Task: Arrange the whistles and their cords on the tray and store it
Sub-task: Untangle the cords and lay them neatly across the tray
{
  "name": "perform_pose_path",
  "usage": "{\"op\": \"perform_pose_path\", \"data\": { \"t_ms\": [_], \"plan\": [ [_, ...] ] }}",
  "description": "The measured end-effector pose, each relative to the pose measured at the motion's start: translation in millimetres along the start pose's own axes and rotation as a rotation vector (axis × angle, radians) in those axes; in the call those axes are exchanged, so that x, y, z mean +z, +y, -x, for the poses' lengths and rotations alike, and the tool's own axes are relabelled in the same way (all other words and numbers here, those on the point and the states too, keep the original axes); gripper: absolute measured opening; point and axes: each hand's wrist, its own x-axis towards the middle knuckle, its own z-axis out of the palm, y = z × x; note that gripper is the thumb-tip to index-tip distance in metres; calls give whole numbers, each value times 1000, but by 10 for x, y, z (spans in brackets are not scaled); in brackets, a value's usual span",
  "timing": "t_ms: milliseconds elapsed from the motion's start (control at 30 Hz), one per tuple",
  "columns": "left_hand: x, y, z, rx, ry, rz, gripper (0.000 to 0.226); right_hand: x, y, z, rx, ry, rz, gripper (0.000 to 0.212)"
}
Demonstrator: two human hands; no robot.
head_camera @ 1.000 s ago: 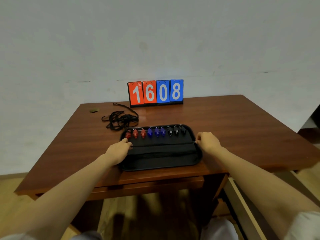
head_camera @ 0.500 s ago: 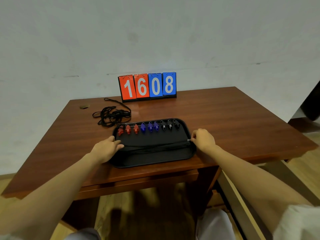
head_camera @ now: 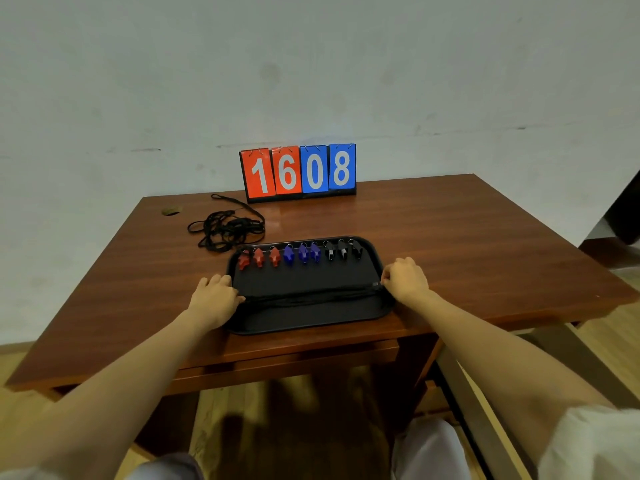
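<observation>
Bare table [head_camera: 485,244] right of tray [head_camera: 311,328] passable; cord bundle [head_camera: 311,299] spans tray (rim to rim); tangled cords [head_camera: 227,230], scoreboard [head_camera: 299,171] block rear.

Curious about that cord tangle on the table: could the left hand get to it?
Probably yes: the left hand is nearest, bare table lies between it and the cord tangle, though it holds the stretched cords.

Single view from the head, aimed forward and down over the bench [head_camera: 485,237] toward the wall [head_camera: 311,64]; close, left hand [head_camera: 214,296] and right hand [head_camera: 405,278] mid-frame; edges seemingly lens-bent.
</observation>
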Motion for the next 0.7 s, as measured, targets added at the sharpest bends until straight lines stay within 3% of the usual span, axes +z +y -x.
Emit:
{"op": "perform_pose_path", "data": {
  "t_ms": [233,400,700],
  "plan": [
    [65,-2,84,46,86,34,53,32,-57,38,-75,83,31,27],
    [91,39,146,144,79,75,51,113,-107,70,-277,-43,96,36],
    [150,56,219,155,70,63,44,219,-24,126,-235,-62,101,38]
  ]
}}
